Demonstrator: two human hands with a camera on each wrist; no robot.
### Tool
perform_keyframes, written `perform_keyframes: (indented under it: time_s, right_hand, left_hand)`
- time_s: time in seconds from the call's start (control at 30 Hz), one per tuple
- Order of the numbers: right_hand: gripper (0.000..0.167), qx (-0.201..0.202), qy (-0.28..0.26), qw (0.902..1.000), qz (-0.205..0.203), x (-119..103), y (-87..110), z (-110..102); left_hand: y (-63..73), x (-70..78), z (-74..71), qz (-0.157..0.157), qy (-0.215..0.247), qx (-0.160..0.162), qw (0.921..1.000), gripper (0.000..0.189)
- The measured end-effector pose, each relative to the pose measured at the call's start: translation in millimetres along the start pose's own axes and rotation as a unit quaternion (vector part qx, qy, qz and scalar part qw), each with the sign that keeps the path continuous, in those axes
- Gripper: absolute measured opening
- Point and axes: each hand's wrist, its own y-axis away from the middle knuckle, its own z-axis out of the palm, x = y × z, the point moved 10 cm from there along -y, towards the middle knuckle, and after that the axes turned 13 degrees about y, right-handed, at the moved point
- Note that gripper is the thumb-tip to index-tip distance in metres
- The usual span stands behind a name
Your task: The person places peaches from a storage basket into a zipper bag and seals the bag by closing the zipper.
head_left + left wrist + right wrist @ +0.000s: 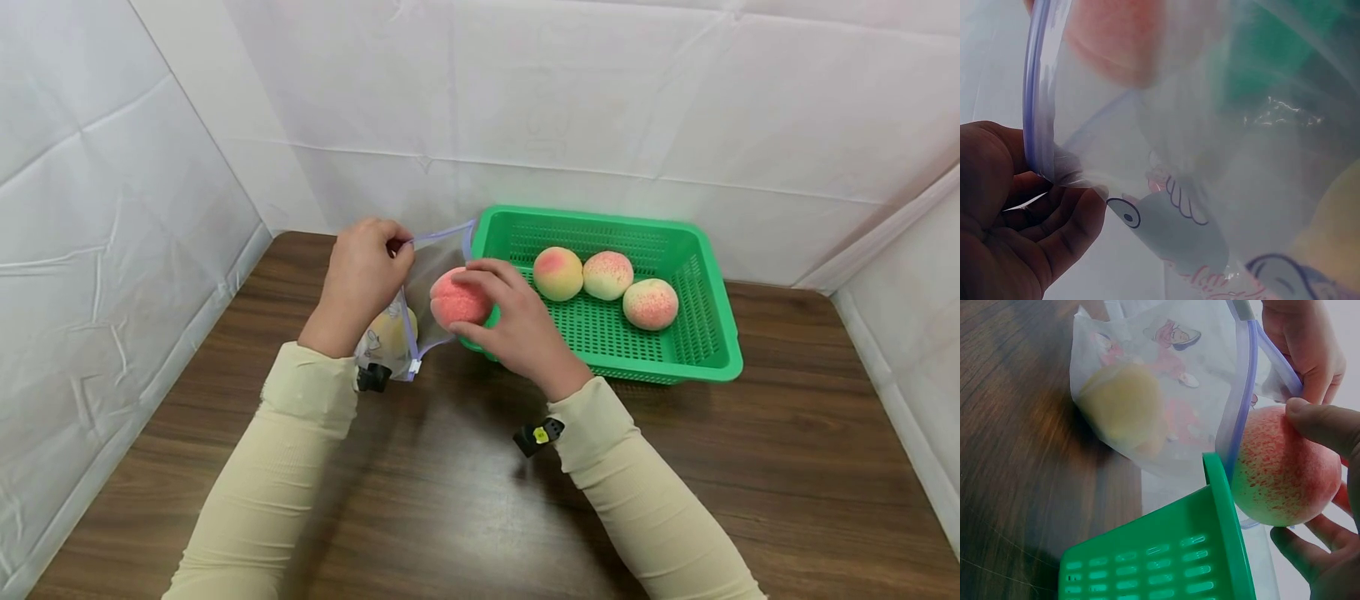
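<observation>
My left hand (367, 271) pinches the purple-edged rim of a clear zip bag (1204, 381), whose mouth stands apart facing the basket. Cartoon prints mark the bag, and a yellowish peach (1125, 403) lies inside it. In my right hand (517, 321), a pink-red peach (455, 300) is gripped between thumb and fingers, right at the bag's mouth. The right wrist view shows this peach (1285, 465) overlapping the purple rim. Through the film in the left wrist view, the held peach (1119, 44) appears blurred.
A green plastic basket (720, 317) stands to the right of the bag, with a yellow-pink peach (558, 273) and two speckled peaches, one in the middle (607, 275) and one at right (650, 304). The brown wooden table (465, 500) meets white sheeted walls (562, 100) behind and at both sides.
</observation>
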Motion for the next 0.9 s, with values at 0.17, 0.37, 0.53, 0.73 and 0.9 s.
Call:
perform_keyframes:
  time_s: [0.17,0.37,0.53,0.73,0.9]
  right_hand:
    - [0.052,-0.017,0.009,0.9992,-0.035,-8,0.4,2]
    - [0.046,-0.01,0.009,0.998,-0.062,-13,1.4,-1]
    - [0.043,0.001,0.01,0.9982,-0.059,-8,3.5,-5]
    - [0.039,0.007,0.014,0.9982,-0.057,2,7.3,-7]
    - [0.038,0.002,0.019,0.9988,-0.045,10,9.7,-9]
  left_hand:
    - [-0.1,1.1,-0.9,0.005,0.0,0.0,1.0,0.02]
    - [0.0,2.8,-3.3,0.013,-0.003,0.003,0.9999,0.021]
    - [-0.3,4.0,-5.3,0.015,0.0,0.008,0.9999,0.021]
    - [-0.2,4.5,-6.8,0.02,0.002,0.012,0.9997,0.02]
    - [0.2,5.1,-6.3,0.022,0.002,0.011,0.9997,0.021]
